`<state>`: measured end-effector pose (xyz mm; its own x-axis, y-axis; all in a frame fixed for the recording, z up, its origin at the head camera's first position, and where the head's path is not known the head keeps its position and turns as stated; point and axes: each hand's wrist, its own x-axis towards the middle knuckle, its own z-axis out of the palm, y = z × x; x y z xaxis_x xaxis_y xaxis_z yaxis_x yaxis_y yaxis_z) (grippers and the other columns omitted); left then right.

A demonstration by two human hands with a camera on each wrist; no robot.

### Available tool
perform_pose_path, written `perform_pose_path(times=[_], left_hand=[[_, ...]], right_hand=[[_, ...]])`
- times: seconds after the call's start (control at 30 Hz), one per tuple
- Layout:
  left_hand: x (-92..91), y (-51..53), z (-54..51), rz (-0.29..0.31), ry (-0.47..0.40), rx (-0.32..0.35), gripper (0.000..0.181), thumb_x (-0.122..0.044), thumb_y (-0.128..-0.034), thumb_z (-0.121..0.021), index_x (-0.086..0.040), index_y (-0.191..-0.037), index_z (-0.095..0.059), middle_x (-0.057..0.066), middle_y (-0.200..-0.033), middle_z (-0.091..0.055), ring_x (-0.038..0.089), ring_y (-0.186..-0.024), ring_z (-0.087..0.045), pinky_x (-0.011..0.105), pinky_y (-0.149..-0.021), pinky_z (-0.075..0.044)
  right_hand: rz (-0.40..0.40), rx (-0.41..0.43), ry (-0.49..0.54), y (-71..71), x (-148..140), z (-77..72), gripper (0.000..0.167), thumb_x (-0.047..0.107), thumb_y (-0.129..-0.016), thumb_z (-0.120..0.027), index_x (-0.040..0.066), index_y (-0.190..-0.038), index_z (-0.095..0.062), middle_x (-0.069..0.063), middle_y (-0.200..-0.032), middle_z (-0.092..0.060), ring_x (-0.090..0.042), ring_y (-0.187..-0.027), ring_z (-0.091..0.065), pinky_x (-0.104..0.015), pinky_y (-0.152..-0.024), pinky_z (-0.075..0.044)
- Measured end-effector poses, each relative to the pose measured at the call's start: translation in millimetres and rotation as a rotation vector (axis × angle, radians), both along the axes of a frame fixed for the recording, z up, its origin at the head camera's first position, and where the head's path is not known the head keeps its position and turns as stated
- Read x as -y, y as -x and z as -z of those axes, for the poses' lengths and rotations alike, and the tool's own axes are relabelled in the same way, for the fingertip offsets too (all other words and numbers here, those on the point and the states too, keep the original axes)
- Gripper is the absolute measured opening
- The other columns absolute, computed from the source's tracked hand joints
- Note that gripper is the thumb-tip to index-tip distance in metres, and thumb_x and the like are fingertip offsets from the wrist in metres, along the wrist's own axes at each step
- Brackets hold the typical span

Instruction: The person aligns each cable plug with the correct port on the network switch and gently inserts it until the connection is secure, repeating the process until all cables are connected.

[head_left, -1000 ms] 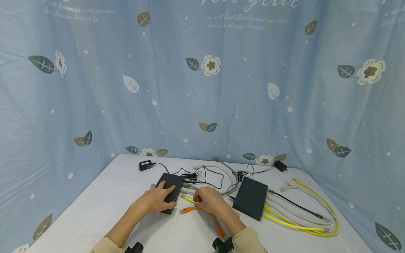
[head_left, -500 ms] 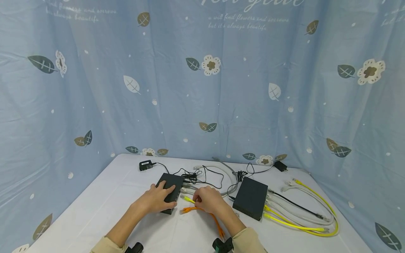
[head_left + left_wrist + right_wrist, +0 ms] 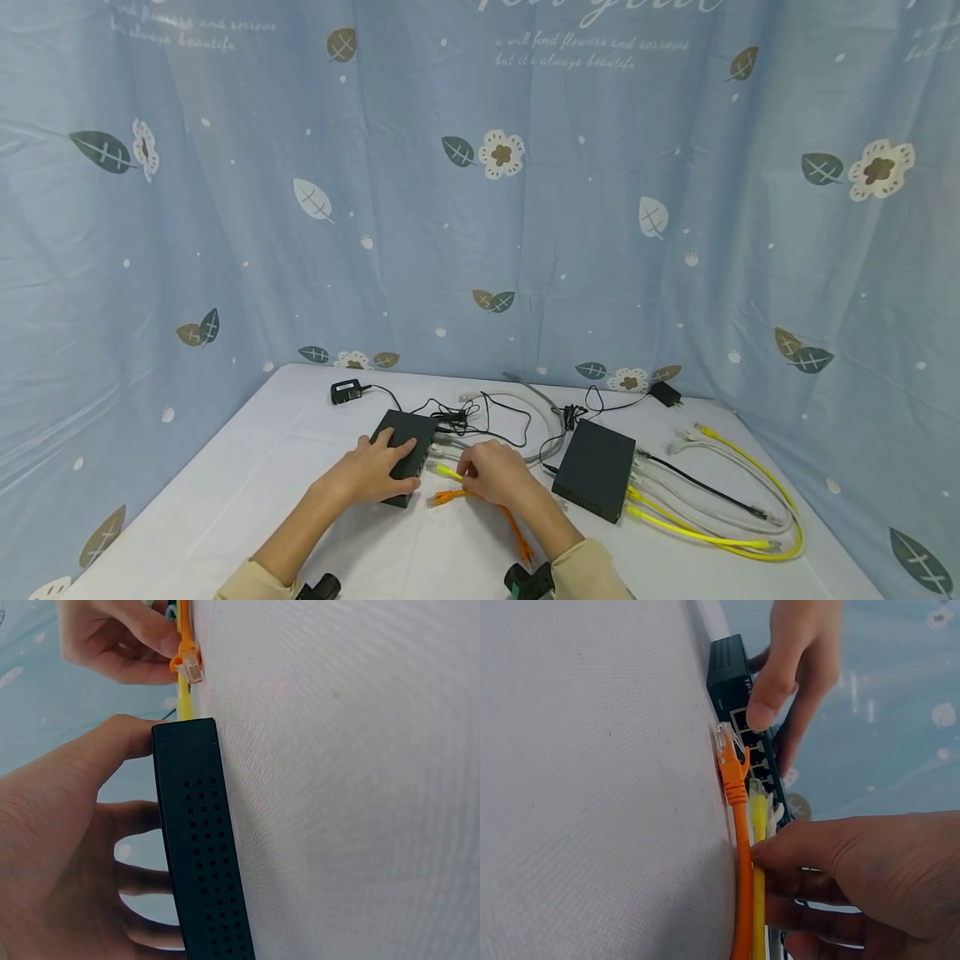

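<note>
A black network switch [image 3: 402, 442] lies on the left of the table. My left hand [image 3: 371, 472] rests on its top with the fingers spread, the thumb at the edge of the port side. In the right wrist view, that thumb lies against the port face [image 3: 739, 720]. My right hand [image 3: 495, 472] pinches a yellow network cable [image 3: 759, 825] just behind its plug. The clear plug [image 3: 755, 785] points at the switch's row of ports; whether it touches a port cannot be seen. An orange network cable [image 3: 448, 497] lies beside the yellow one, its plug close to the switch.
A second black switch [image 3: 594, 469] on the right has yellow, white and black cables [image 3: 705, 468] at its ports. Behind lie coiled black power leads [image 3: 450, 417], a left adapter [image 3: 346, 392], a right adapter [image 3: 664, 394] and grey cables [image 3: 557, 446]. A curtain [image 3: 480, 233] hangs behind.
</note>
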<state>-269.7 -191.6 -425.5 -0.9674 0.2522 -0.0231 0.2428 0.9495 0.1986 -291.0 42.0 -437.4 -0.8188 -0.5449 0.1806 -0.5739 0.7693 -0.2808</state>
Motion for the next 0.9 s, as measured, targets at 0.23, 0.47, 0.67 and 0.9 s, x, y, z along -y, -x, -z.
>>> perform_pose_path(times=[0.23,0.47,0.67,0.9], left_hand=[[-0.6,-1.2,-0.9,0.001,-0.002,-0.001,0.07,-0.056,-0.0857,-0.066,-0.02,-0.144,-0.052,0.029,-0.15,-0.037,0.062,-0.125,-0.042,0.069,-0.089,-0.045],[-0.5,-0.5,-1.5,0.007,-0.005,-0.008,0.071,-0.056,-0.0852,-0.067,-0.019,-0.144,-0.052,0.029,-0.15,-0.037,0.062,-0.124,-0.042,0.069,-0.087,-0.045],[-0.7,-1.5,-3.0,0.005,-0.015,0.005,0.071,-0.056,-0.0859,-0.066,-0.019,-0.144,-0.051,0.029,-0.151,-0.036,0.062,-0.126,-0.041,0.069,-0.089,-0.045],[-0.4,-0.8,-1.7,0.0,-0.013,0.008,0.071,-0.057,-0.0861,-0.066,-0.021,-0.145,-0.05,0.028,-0.152,-0.035,0.061,-0.127,-0.04,0.07,-0.091,-0.044]], right_hand=[[-0.007,-0.052,0.003,0.9,-0.2,-0.5,0.006,0.015,-0.084,-0.073,0.017,-0.089,-0.076,0.013,-0.069,-0.06,0.001,-0.06,-0.047,-0.017,-0.056,-0.04],[-0.009,-0.079,0.052,1.5,-1.0,-0.2,0.011,0.012,-0.084,-0.07,0.018,-0.091,-0.076,0.011,-0.074,-0.062,0.0,-0.062,-0.047,-0.018,-0.056,-0.04],[0.002,-0.088,0.075,2.8,-0.7,0.0,0.013,0.012,-0.085,-0.068,0.018,-0.092,-0.076,0.012,-0.075,-0.063,0.002,-0.061,-0.047,-0.016,-0.055,-0.041],[0.003,-0.076,0.085,2.9,-1.1,0.5,0.011,0.01,-0.085,-0.068,0.016,-0.091,-0.076,0.008,-0.077,-0.064,0.001,-0.063,-0.049,-0.017,-0.058,-0.043]])
